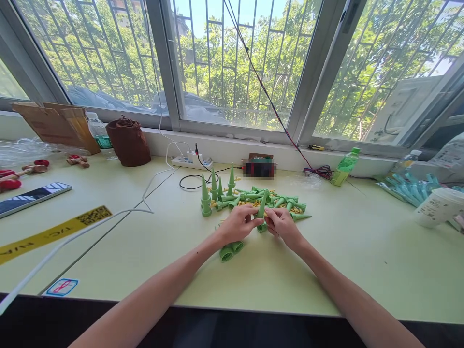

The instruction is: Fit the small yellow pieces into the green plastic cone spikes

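Both my hands meet over the middle of the pale green table. My left hand pinches a green cone spike that stands point up. My right hand is closed around the cone's lower end, and what its fingers grip there is hidden. Behind the hands lies a pile of green cones mixed with small yellow parts. Several cones stand upright at the pile's left. Two green pieces lie under my left wrist.
A white cable crosses the table's left half to a power strip. A brown pouch, cardboard, a yellow strip and wooden toys lie left. A green bottle and bagged blue parts lie right.
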`<action>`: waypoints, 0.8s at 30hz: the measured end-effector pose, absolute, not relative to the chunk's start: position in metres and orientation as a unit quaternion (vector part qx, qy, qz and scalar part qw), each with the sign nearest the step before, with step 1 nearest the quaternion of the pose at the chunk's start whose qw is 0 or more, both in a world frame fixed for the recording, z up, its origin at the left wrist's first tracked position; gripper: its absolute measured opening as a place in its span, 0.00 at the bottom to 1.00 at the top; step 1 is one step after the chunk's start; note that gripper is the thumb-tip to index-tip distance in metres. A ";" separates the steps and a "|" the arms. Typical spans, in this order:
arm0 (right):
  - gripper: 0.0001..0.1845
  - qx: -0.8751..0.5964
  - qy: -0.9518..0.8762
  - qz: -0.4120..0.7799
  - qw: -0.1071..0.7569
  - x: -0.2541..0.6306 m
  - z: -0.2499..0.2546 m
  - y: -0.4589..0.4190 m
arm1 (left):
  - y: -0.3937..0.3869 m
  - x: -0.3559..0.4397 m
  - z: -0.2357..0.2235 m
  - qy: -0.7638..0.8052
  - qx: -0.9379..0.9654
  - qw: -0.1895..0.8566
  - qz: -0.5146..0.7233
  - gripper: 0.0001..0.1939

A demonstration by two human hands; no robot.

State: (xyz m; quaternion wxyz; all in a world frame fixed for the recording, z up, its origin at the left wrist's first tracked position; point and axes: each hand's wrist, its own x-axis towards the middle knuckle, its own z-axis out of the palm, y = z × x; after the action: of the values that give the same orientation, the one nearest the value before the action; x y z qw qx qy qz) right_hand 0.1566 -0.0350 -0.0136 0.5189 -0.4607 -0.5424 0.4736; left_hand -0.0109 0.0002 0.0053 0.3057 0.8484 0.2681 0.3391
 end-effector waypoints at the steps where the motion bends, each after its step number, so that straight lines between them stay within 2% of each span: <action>1: 0.27 -0.461 -0.547 0.464 0.522 0.156 -0.014 -0.035 | 0.000 -0.011 0.006 0.269 0.842 0.322 0.338 0.17; 7: 0.27 -0.487 -0.616 0.345 0.515 0.159 -0.020 -0.034 | 0.000 -0.012 0.009 0.267 0.791 0.455 0.310 0.19; 13: 0.25 -0.497 -0.672 0.248 0.490 0.161 -0.016 -0.038 | -0.004 -0.014 0.016 0.280 0.740 0.546 0.275 0.22; 24: 0.22 -0.497 -0.705 0.169 0.477 0.161 -0.013 -0.039 | 0.002 -0.017 0.012 0.274 0.722 0.587 0.241 0.22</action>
State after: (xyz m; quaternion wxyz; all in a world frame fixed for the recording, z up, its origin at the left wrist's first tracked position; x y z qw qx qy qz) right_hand 0.1609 -0.0393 -0.0126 0.4770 -0.4966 -0.7051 0.1694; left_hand -0.0170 0.0021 0.0117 0.5871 0.7225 0.2740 0.2413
